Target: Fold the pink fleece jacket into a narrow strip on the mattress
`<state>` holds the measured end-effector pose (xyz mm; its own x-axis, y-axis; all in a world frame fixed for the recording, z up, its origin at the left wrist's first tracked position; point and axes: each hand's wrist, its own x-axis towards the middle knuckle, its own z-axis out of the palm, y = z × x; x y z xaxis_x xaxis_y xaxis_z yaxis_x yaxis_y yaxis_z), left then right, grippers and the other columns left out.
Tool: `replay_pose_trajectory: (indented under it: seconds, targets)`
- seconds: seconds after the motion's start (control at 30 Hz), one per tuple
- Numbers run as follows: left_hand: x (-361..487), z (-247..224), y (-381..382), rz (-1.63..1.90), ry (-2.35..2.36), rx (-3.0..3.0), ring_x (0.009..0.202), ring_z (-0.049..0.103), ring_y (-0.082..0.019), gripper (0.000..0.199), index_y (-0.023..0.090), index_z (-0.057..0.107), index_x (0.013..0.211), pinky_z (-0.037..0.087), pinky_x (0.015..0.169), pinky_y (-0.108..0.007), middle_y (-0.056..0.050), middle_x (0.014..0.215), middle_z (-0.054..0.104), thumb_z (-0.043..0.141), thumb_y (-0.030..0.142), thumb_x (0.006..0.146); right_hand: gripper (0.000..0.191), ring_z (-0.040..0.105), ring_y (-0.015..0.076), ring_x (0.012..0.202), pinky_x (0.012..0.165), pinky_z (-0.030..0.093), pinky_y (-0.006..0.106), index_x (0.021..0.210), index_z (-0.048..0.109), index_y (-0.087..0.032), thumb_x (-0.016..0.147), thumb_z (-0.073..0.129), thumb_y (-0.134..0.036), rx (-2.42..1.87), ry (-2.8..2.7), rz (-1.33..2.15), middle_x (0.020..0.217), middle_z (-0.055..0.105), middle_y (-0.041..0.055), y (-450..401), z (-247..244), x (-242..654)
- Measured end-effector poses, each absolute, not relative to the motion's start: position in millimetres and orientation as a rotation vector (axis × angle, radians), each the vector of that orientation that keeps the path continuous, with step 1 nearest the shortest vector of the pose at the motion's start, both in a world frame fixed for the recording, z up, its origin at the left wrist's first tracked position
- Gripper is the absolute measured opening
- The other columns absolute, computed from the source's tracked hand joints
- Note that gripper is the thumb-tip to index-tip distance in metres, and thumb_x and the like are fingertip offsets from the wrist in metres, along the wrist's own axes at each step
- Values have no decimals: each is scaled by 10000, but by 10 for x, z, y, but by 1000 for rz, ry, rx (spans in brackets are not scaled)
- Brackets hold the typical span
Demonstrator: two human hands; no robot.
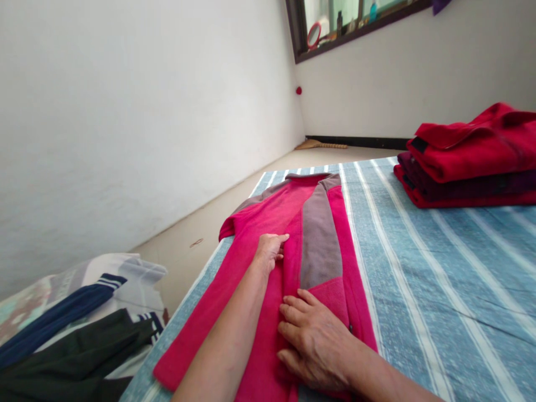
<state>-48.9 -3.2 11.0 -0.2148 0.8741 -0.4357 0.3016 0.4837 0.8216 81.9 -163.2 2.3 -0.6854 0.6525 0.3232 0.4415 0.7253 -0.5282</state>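
Note:
A pink and grey fleece jacket (268, 223) lies lengthwise on the bed, with its collar at the far end and one side folded over the middle. My left hand (272, 249) is closed at the folded edge, its fingers curled and pinching the pink cloth. Nearer to me, my right hand (312, 338) rests palm down on the front of the jacket, fingers spread, close to a pocket. The lower end of the jacket is partly hidden by my forearms.
The bed has a blue sheet (402, 262) with white stripes. A stack of folded red and maroon clothes (477, 151) stands at the far right. Dark trousers (79, 340) and other clothes lie in a pile at lower left, beside the bed. A broom (320, 144) lies by the wall.

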Motion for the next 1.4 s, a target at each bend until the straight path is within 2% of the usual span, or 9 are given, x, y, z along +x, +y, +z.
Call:
replay_pose_trajectory:
  seconds: [0.23, 0.4, 0.53, 0.63, 0.73, 0.83, 1.03, 1.4]
  targets:
    - [-483, 95, -11, 733, 1768, 1000, 944, 622, -197, 308, 153, 572, 1163, 542, 796, -394, -80, 1137, 607, 576, 338, 916, 194, 494, 227, 1095, 1080, 226, 407, 903, 606, -182, 876, 564, -369, -831, -2442, 568, 1077, 630, 61, -1640, 27, 816]
    - [-485, 81, 1, 760, 1763, 1010, 910, 627, -186, 297, 150, 576, 1149, 549, 767, -374, -74, 1109, 614, 577, 335, 917, 183, 501, 222, 1077, 1074, 241, 401, 898, 606, -185, 872, 569, -361, -839, -2444, 572, 1051, 634, 55, -1627, 26, 824]
    - [-487, 79, 0, 806, 1755, 1031, 745, 620, -130, 237, 136, 597, 1056, 543, 638, -286, -38, 955, 633, 575, 329, 921, 189, 502, 225, 1084, 1082, 234, 406, 906, 606, -187, 874, 569, -370, -837, -2440, 572, 1081, 631, 56, -1625, 32, 826]
    - [-473, 90, -11, 878, 1740, 1068, 538, 526, -69, 175, 125, 604, 855, 457, 491, -200, 28, 722, 589, 604, 295, 900, 188, 502, 225, 1086, 1084, 233, 404, 904, 604, -186, 875, 569, -369, -832, -2437, 572, 1087, 630, 57, -1627, 26, 824]
    - [-445, 109, -30, 969, 1722, 1123, 390, 371, -42, 236, 143, 527, 594, 306, 375, -163, 92, 489, 436, 655, 172, 790, 182, 503, 227, 1086, 1083, 235, 403, 898, 605, -186, 872, 573, -363, -833, -2434, 578, 1073, 633, 56, -1626, 17, 821]
    - [-420, 123, -45, 1026, 1704, 1159, 347, 325, -48, 273, 170, 459, 476, 249, 335, -174, 99, 400, 358, 630, 123, 684, 181, 502, 226, 1086, 1083, 233, 403, 903, 607, -186, 868, 578, -361, -833, -2437, 583, 1071, 633, 55, -1624, 15, 820]
    - [-414, 120, -46, 1091, 1690, 1191, 347, 336, -55, 216, 179, 460, 446, 246, 327, -176, 86, 395, 391, 619, 165, 591, 180, 499, 225, 1090, 1081, 237, 405, 906, 607, -184, 873, 571, -357, -828, -2441, 579, 1067, 633, 57, -1625, 30, 825]
    - [-427, 92, -29, 1099, 1677, 1179, 356, 358, -55, 206, 176, 477, 454, 254, 334, -169, 79, 401, 415, 644, 196, 573, 184, 495, 226, 1087, 1084, 233, 407, 900, 609, -188, 876, 559, -363, -822, -2451, 572, 1056, 633, 61, -1620, 30, 824]
